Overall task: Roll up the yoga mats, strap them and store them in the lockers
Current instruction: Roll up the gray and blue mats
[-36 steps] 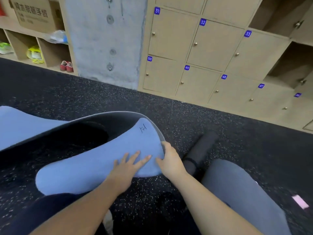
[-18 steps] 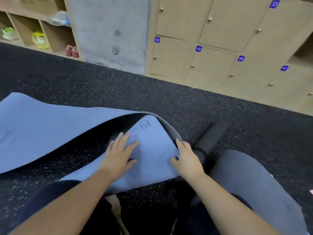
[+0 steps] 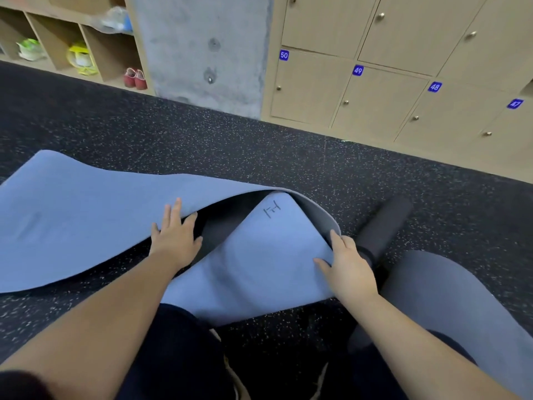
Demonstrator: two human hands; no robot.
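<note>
Left hand (image 3: pixel 176 241) lies flat, fingers straight, on my blue yoga mat (image 3: pixel 86 215); right hand (image 3: pixel 347 265) pinches its folded-over end beside a rolled dark mat (image 3: pixel 385 226).

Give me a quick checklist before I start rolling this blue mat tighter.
1. Right hand holds the folded corner of the blue mat: ok.
2. Left hand lies flat on the upper layer: ok.
3. Fold edges lined up square: not ok, the fold runs at a slant.
4. Floor beyond the fold free of obstacles: not ok, the rolled black mat lies beside the right hand.
5. Strap within reach: cannot tell.
6. Lockers open to take it: not ok, doors 50 to 47 are closed.
</note>
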